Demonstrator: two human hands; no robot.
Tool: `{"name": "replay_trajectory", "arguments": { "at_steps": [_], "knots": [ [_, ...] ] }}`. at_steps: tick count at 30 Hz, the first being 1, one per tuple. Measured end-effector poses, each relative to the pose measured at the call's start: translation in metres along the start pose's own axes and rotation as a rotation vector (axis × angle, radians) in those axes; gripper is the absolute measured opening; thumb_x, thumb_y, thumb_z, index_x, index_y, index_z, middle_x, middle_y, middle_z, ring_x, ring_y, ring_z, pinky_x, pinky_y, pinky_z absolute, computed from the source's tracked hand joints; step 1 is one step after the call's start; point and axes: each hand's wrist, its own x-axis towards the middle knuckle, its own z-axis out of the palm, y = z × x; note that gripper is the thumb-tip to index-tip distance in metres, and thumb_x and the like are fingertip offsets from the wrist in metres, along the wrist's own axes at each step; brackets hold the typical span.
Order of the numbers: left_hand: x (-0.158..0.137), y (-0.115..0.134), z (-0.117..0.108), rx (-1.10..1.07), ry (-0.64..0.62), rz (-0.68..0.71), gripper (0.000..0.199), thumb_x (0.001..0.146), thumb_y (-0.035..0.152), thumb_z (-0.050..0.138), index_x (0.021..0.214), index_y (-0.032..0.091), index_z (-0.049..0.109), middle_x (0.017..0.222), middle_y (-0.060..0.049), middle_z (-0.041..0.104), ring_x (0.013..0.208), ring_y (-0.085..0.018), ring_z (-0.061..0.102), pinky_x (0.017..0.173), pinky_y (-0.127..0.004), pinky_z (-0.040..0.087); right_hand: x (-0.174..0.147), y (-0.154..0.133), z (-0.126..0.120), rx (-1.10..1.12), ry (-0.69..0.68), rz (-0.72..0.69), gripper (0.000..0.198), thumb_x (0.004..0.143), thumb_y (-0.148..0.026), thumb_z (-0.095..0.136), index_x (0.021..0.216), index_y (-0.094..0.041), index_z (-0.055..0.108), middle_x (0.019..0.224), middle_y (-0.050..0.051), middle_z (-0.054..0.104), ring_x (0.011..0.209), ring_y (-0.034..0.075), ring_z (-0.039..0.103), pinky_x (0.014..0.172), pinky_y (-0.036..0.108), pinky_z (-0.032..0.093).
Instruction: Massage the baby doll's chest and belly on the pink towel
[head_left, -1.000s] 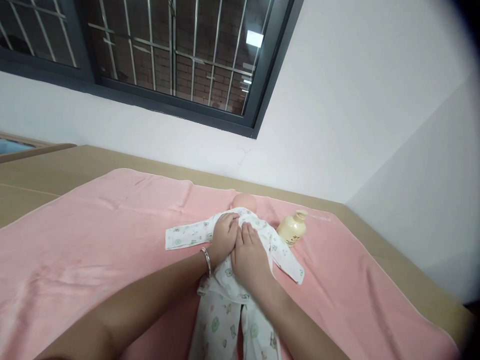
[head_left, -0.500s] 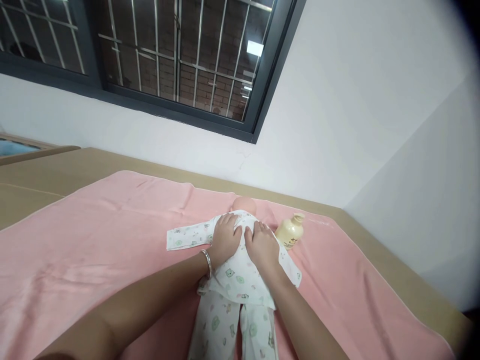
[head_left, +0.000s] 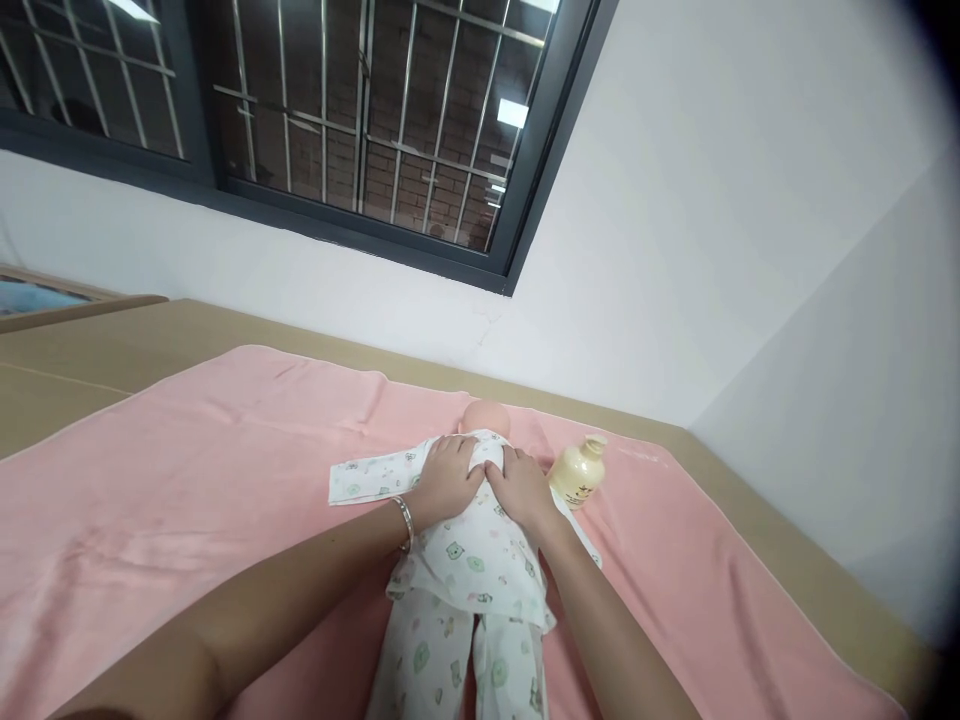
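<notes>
A baby doll (head_left: 486,418) in a white printed top (head_left: 480,560) and matching trousers (head_left: 427,650) lies on a pink blanket (head_left: 247,450), its head toward the wall. Flat on the left side of the doll's upper body rests my left hand (head_left: 448,482), a silver bangle on its wrist. My right hand (head_left: 523,490) lies flat on the right side, fingers stretched toward the head. The two thumbs nearly meet in the middle. One sleeve (head_left: 375,477) sticks out to the left; the other is partly hidden behind my right arm.
A cream pump bottle (head_left: 579,470) stands on the blanket just right of the doll. Beyond the blanket runs the tan surface (head_left: 217,325) along a white wall (head_left: 645,200). A dark-framed window (head_left: 517,230) with metal bars is above.
Both hands stay on the doll's upper body; the thumbs have come closer together and the right hand has shifted slightly left. The view has tilted a little upward.
</notes>
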Motion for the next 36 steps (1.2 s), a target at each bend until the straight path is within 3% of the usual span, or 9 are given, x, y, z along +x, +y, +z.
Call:
{"name": "replay_trajectory", "arguments": {
  "at_steps": [11,15,19,25,31,36],
  "knots": [
    [-0.001,-0.004,0.006,-0.020,0.050,0.110,0.034,0.095,0.022,0.040,0.125,0.018,0.056,0.123,-0.009,0.063,0.115,-0.025,0.055,0.102,-0.044,0.042,-0.005,-0.004,0.004,-0.071,0.125,-0.131,0.029,0.098,-0.028,0.039,0.114,-0.015,0.059,0.110,0.012,0.066,0.101,0.024,0.059,0.090,0.032,0.039],
    [-0.005,0.000,0.003,0.001,0.116,0.152,0.028,0.094,0.021,0.044,0.116,0.020,0.061,0.117,-0.008,0.065,0.111,-0.024,0.057,0.099,-0.043,0.045,-0.017,-0.017,0.006,-0.217,0.186,-0.080,0.035,0.101,-0.029,0.032,0.114,-0.012,0.060,0.111,0.016,0.066,0.105,0.026,0.060,0.091,0.035,0.041],
    [-0.010,0.004,-0.001,0.060,0.182,0.094,0.024,0.092,0.024,0.049,0.109,0.018,0.065,0.114,-0.011,0.066,0.108,-0.026,0.058,0.096,-0.044,0.048,-0.026,-0.025,0.007,-0.258,0.196,-0.012,0.038,0.101,-0.030,0.032,0.119,-0.011,0.060,0.113,0.019,0.066,0.107,0.027,0.061,0.092,0.036,0.042],
    [-0.004,0.001,0.002,0.054,0.106,-0.007,0.033,0.091,0.028,0.052,0.120,0.015,0.059,0.120,-0.014,0.063,0.114,-0.029,0.056,0.100,-0.048,0.046,-0.014,-0.008,0.005,-0.082,0.136,-0.019,0.046,0.097,-0.036,0.040,0.132,-0.009,0.054,0.132,0.019,0.058,0.126,0.029,0.050,0.106,0.040,0.034],
    [0.000,-0.005,0.004,0.020,0.106,0.151,0.033,0.092,0.022,0.046,0.123,0.016,0.057,0.122,-0.011,0.064,0.115,-0.025,0.057,0.101,-0.045,0.045,-0.009,-0.003,0.005,-0.059,0.110,-0.109,0.049,0.097,-0.028,0.037,0.144,-0.014,0.043,0.137,0.016,0.055,0.128,0.027,0.048,0.106,0.041,0.034],
    [-0.005,-0.003,0.001,0.039,0.209,0.232,0.026,0.092,0.021,0.046,0.110,0.018,0.065,0.112,-0.010,0.069,0.108,-0.025,0.062,0.095,-0.044,0.049,-0.021,-0.015,0.007,-0.154,0.202,-0.092,0.043,0.098,-0.026,0.033,0.131,-0.012,0.057,0.125,0.016,0.063,0.119,0.027,0.055,0.106,0.040,0.033]
  ]
}}
